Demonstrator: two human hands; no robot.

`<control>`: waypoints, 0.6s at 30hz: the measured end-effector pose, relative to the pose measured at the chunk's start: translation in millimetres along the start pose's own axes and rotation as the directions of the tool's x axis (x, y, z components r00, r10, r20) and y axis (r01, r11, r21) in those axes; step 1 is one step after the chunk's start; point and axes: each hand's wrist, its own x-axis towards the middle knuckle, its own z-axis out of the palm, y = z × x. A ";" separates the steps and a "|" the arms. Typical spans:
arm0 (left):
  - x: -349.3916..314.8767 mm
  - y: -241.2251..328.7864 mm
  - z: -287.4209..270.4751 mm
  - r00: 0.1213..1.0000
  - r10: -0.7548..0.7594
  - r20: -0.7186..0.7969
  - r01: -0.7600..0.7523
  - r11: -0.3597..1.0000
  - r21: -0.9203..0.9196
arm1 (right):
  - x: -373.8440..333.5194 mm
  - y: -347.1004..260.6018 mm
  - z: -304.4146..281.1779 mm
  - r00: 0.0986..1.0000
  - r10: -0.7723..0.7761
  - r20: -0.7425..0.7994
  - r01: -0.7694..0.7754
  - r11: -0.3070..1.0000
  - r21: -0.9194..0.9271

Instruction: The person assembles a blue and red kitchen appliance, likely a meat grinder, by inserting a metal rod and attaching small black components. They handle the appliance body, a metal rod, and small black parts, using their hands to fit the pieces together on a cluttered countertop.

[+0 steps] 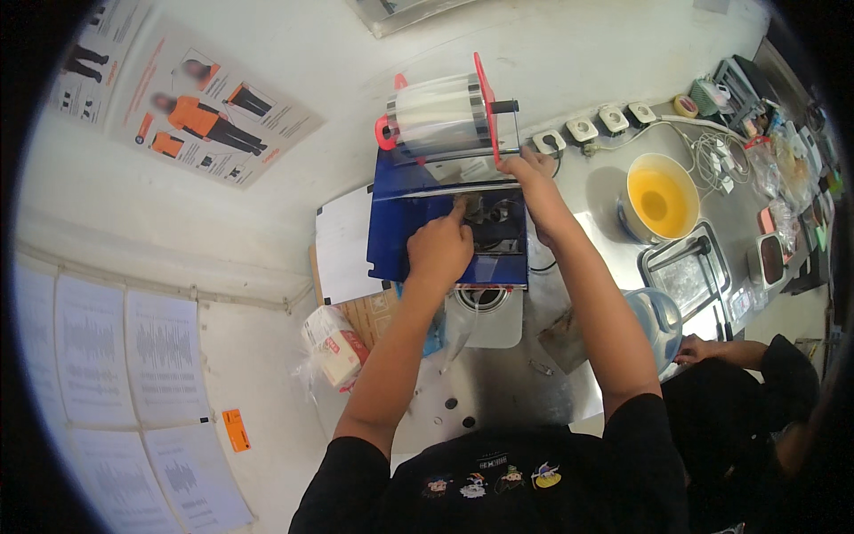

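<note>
A blue cup sealing machine (391, 222) stands on the metal counter against the wall, its top open to the inner parts. Above it a wide clear roll of sealing film (440, 111) is mounted between red end discs. My left hand (440, 249) is over the opening, index finger stretched to the inner mechanism, the other fingers curled with nothing visible in them. At the machine's far right corner, below the red disc, my right hand (536, 182) grips the edge, thumb to the left. Its fingertips are partly hidden. A shiny metal bar (463, 189) crosses between the hands.
Right of the machine are several wall sockets (583, 131) with cables, a yellow-lined bowl (656, 198), a metal tray (707, 258) and a clear plastic tub (654, 320). A co-worker's hand (694, 349) touches the tub. A white-red package (335, 349) lies left of the machine.
</note>
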 end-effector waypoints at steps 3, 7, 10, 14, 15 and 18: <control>-6.4 -5.8 12.0 0.954 0.162 -0.251 -0.167 0.986 -0.001 | 1.7 1.7 -1.2 1.000 -0.002 0.022 0.003 1.000 -0.026; -5.0 -13.3 20.9 0.896 0.334 -0.293 -0.349 0.937 0.002 | 7.5 12.7 -2.2 0.997 -0.080 -0.006 0.079 0.994 -0.073; -3.3 -16.7 25.4 0.869 0.397 -0.296 -0.386 0.917 0.098 | 3.8 10.9 1.1 0.996 -0.087 -0.033 0.085 0.994 -0.065; -2.4 -14.3 20.4 0.873 0.403 -0.274 -0.385 0.915 0.120 | 7.0 14.3 -0.5 0.993 -0.118 -0.031 0.115 0.990 -0.079; -2.0 -14.3 19.6 0.874 0.401 -0.273 -0.381 0.916 0.123 | 6.7 13.9 -0.4 0.993 -0.116 -0.023 0.113 0.990 -0.084; 0.9 -14.7 19.1 0.888 0.377 -0.263 -0.362 0.926 0.106 | 6.9 13.7 -0.8 0.992 -0.122 -0.010 0.121 0.988 -0.100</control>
